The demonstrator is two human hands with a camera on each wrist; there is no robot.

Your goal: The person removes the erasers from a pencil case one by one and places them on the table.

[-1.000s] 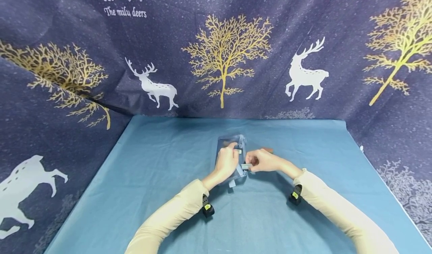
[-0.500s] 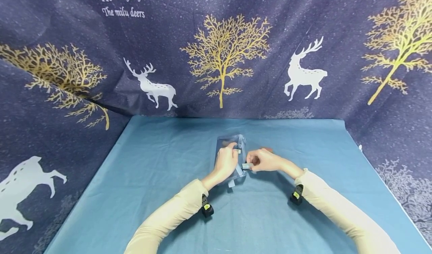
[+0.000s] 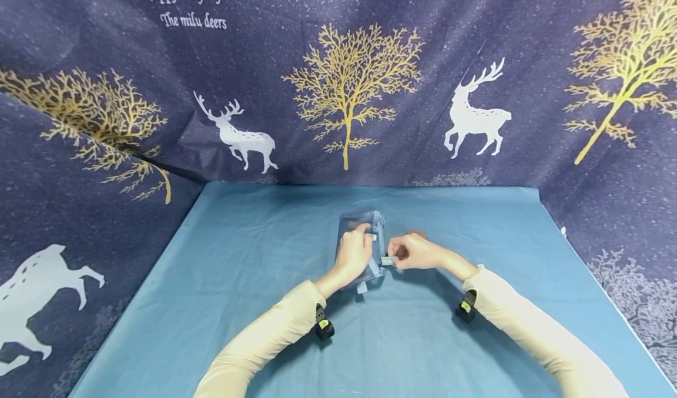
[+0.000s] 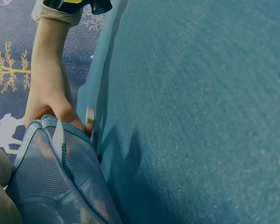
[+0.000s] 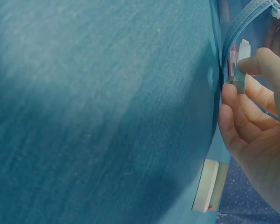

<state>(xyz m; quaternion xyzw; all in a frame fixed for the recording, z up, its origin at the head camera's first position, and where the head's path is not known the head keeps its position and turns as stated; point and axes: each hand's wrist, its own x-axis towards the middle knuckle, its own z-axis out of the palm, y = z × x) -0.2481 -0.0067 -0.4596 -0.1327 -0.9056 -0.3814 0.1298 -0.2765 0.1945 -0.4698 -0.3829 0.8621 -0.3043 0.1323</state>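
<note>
The head view is showing the left grip [image 3: 355, 249] holding the mesh pouch [image 4: 56, 186], and the right grip [image 3: 416, 252] pinching a small pale block [image 5: 240, 78] at the pouch's mouth. A white block [image 5: 206, 185] is lying on the desk [image 3: 264, 327] beyond the right grip. The operator is apparently loading the pouch; the next move is probably calling for guiding the pinched block inside, then releasing.

Navy cloth backdrop [image 3: 254, 63] across upper frame, white deer [image 3: 478, 120], gold trees [image 3: 346, 124]; blue-covered surface [image 3: 412, 339] fills lower centre.
</note>
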